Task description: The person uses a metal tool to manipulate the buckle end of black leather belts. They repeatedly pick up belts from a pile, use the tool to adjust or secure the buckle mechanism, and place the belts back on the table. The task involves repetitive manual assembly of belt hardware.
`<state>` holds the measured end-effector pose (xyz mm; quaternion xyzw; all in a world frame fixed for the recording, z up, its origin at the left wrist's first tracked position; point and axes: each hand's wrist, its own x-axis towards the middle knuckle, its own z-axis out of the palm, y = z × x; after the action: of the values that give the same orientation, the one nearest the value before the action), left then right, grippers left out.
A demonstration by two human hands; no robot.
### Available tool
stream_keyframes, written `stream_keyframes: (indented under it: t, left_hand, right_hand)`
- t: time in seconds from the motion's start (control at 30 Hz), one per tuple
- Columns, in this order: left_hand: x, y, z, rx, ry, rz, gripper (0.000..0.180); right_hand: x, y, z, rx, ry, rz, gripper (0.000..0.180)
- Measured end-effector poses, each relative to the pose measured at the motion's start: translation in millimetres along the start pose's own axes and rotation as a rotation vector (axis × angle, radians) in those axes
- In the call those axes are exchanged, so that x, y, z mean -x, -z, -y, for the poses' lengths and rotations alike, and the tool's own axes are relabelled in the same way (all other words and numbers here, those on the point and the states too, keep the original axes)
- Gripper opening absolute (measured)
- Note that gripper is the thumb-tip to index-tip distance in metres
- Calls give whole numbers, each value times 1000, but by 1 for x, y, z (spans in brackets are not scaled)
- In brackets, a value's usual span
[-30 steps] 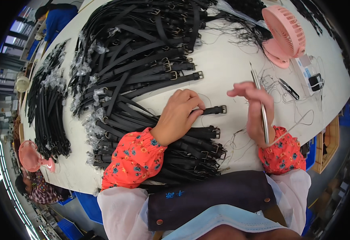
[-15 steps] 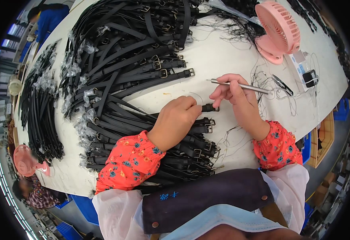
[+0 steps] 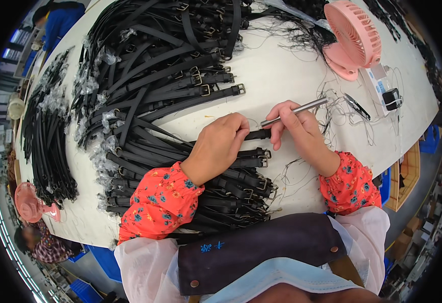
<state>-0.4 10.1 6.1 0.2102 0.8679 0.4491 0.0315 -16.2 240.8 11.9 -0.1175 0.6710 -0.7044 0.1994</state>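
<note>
Between my two hands lies the end of a black belt [image 3: 257,135], reaching from under my left fingers to my right fingertips. My left hand [image 3: 216,147] is closed, thumb against curled fingers, over the belts. What it pinches is hidden; a faint thread curves near its fingertips. A slim silver pen-like metal tool [image 3: 309,108] rests in my right hand [image 3: 299,127], gripped between thumb and fingers. Its near tip points left, just above the belt end. My lower right fingers are at the belt's end and cover its buckle.
Black buckled belts [image 3: 180,96] lie heaped across the white table [image 3: 261,65], partly in clear plastic. Another bundle of black straps [image 3: 52,156] is at left. On the right stand a pink fan [image 3: 352,38], black snips [image 3: 357,107] and a black charger [image 3: 391,99]. Loose threads lie scattered.
My left hand has shifted slightly left and up. The silver tool has tilted, its left tip lowered toward the belt end and its right end raised. My right fingers have curled in more.
</note>
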Motion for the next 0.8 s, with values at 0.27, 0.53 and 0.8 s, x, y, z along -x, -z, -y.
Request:
stream_keyframes:
  t: [0.27, 0.53, 0.8]
  left_hand:
    - [-2, 1, -1, 63, 24, 10, 5]
    - [-1, 1, 2, 73, 11, 5, 5]
    - [-2, 2, -1, 63, 3, 5, 5]
  right_hand:
    - [2, 0, 2, 100, -15, 10, 49]
    - [2, -3, 1, 80, -55, 32, 45]
    - [1, -4, 4, 104, -62, 35, 42]
